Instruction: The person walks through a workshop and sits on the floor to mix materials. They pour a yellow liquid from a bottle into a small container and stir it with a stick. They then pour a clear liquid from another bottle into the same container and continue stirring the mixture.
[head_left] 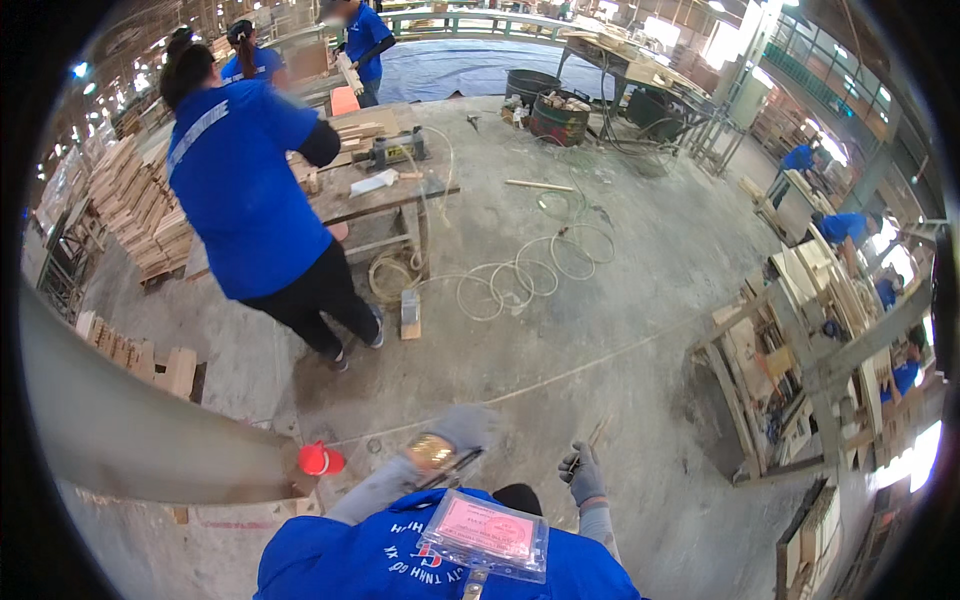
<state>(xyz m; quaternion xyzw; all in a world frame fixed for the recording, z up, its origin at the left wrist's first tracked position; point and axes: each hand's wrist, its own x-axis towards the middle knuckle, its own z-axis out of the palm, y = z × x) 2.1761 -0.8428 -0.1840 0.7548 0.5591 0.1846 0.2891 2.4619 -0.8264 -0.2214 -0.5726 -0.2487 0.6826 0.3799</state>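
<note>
My left hand [465,428], in a grey glove, is out in front of my chest and smeared by motion. Its fingers cannot be made out. A gold-coloured watch [429,451] sits on that wrist, and a dark, narrow thing [452,468] shows just beneath it; whether the hand touches it is unclear. To the right, my gloved right hand [582,475] is closed around a thin, light-brown stick-like thing [598,433] that points up and away. A badge in a clear sleeve [488,533] hangs over my blue shirt.
A red bucket [321,459] stands by a grey steel column [150,400] at left. Ahead left, a person in blue [245,190] works at a wooden bench [375,200]. A coiled hose [490,290] lies across the floor. A loaded wooden rack [770,370] stands right.
</note>
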